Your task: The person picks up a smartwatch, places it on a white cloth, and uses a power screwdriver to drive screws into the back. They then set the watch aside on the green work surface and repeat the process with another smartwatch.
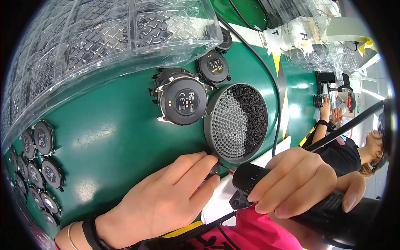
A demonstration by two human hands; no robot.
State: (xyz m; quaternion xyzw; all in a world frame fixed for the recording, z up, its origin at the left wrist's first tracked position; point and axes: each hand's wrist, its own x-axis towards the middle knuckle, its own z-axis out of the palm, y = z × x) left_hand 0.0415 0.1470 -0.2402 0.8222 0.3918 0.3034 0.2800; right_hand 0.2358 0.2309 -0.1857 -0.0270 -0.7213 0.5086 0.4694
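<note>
My left hand (160, 200) pinches a small dark round piece, apparently a watch case (213, 171), mostly hidden by the fingers. My right hand (298, 179) is wrapped around a black electric screwdriver (246, 178), whose thin bit points left at the piece and reaches its edge. Whether the bit sits in a screw cannot be made out. Just beyond both hands stands a round grey tray (227, 129) full of small holes, with a heap of tiny black screws (252, 116) on its right side. Left of the tray, a stack of watch cases (183, 101) lies back side up.
More watch cases (213, 66) lie behind the stack, and several (43, 137) sit at the far left. Clear plastic trays (137, 37) pile up at the back left. A black cable (266, 66) crosses the green table (108, 129). A co-worker (346, 146) sits at the right.
</note>
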